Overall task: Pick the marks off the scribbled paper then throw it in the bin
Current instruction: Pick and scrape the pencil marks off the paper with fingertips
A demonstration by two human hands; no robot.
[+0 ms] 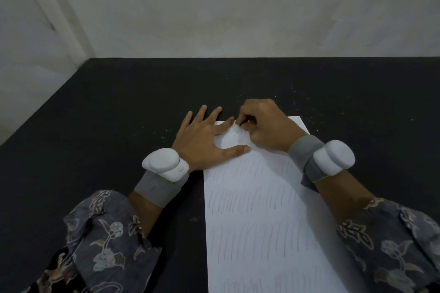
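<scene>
A white sheet of paper (259, 216) covered in rows of faint pencil strokes lies on the black table (119, 107). My left hand (204, 137) lies flat with spread fingers, its index finger and thumb pressing the sheet's top left corner. My right hand (264, 126) is curled over the top of the sheet, its fingertips pinching a small object that looks like an eraser (240, 123) against the paper. The patch between my hands looks rubbed clean, with dark crumbs on it. No bin is in view.
Pale crumbs speckle the black table around the sheet's far end. A white wall (238, 7) rises right behind the table's far edge, and the table's left edge runs diagonally at the left. Both wrists carry white devices on grey straps.
</scene>
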